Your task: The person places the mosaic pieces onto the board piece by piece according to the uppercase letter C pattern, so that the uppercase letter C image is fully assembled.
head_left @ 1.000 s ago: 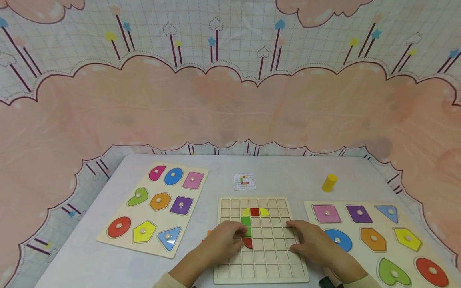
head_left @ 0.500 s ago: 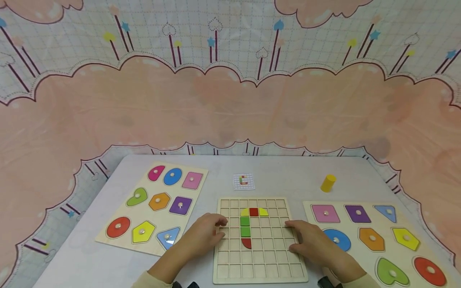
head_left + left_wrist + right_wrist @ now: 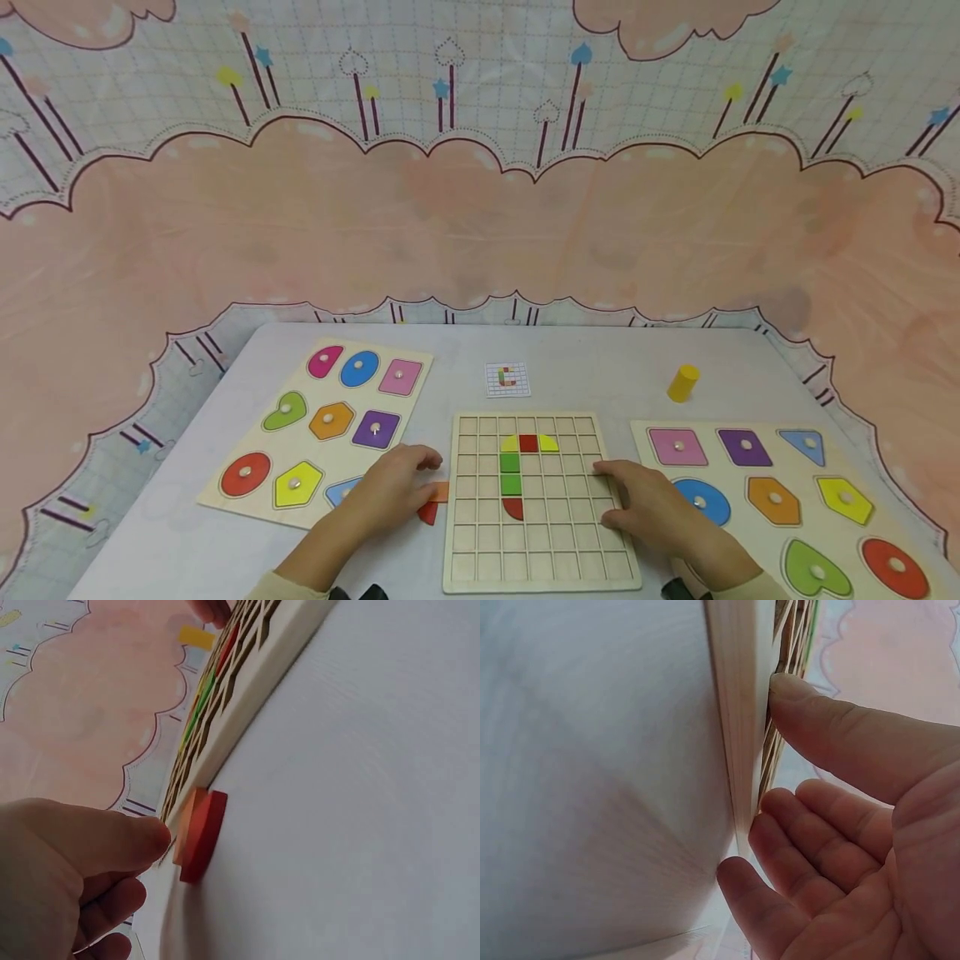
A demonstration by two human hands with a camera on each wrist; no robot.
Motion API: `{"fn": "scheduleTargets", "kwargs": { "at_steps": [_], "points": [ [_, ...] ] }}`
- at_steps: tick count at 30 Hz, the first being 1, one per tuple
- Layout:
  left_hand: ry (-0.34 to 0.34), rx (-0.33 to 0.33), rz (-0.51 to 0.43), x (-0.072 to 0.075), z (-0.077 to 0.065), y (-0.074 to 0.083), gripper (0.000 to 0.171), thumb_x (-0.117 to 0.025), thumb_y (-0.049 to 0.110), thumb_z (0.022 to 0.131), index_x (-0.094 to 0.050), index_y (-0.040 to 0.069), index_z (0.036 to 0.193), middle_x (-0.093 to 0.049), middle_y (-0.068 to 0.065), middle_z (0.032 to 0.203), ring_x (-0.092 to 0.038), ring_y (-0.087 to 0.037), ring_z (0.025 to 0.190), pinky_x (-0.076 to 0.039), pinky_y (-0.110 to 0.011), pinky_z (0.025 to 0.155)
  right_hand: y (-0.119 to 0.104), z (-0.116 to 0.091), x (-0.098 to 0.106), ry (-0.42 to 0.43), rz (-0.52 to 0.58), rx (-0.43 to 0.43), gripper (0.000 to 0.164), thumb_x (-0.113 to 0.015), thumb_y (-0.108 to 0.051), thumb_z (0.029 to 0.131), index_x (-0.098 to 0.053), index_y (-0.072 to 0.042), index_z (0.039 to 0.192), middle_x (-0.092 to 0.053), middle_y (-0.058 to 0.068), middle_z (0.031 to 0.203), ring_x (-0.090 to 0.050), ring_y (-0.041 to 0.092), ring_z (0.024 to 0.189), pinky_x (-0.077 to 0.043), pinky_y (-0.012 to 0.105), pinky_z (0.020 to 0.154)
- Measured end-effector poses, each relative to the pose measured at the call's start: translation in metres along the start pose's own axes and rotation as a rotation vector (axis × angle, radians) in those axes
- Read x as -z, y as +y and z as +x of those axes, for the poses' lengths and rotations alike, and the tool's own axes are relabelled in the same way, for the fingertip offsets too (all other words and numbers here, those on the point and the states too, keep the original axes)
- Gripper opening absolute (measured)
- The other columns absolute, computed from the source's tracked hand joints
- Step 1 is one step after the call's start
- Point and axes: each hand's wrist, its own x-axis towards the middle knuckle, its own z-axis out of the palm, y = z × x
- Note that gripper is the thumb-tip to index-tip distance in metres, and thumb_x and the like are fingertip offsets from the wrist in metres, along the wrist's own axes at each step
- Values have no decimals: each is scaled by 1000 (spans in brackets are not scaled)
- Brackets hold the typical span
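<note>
A wooden grid board (image 3: pixel 562 533) lies in the middle of the table, holding several coloured pieces: yellow quarter-circles (image 3: pixel 548 442), a red square (image 3: pixel 528 443), green squares (image 3: pixel 511 483) and a red quarter-circle (image 3: pixel 513 507). Beside its left edge sit an orange block (image 3: pixel 189 821) and another red curved piece (image 3: pixel 204 838). My left hand (image 3: pixel 393 492) is right by these two, thumb and index finger spread apart and gripping nothing visible. My right hand (image 3: pixel 652 508) rests against the board's right side; in the right wrist view its thumb (image 3: pixel 832 724) lies on the grid and its fingers are relaxed along the edge.
Behind the board lies a small pattern card (image 3: pixel 507 379). A yellow cylinder (image 3: pixel 683 383) stands at the back right. Knobbed shape puzzles flank the board: one at left (image 3: pixel 251 446), another at right (image 3: pixel 738 492). A patterned cloth (image 3: pixel 480 225) hangs behind the table.
My left hand has moved left from the grid's coloured pieces to the loose orange and red pieces beside the board. My right hand has stayed at the board's right edge.
</note>
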Motion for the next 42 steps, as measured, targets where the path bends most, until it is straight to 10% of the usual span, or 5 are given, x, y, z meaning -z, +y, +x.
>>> {"fn": "scheduleTargets", "kwargs": {
  "at_steps": [42],
  "points": [
    [-31, 56, 23, 1, -4, -10, 23, -79, 7, 83, -71, 7, 106, -68, 2, 97, -61, -22, 97, -53, -44, 91, 3, -1, -1, -7, 17, 2, 59, -85, -11, 77, -62, -6, 130, -60, 11, 133, -51, 38, 128, -40, 57, 105]
  ]
}}
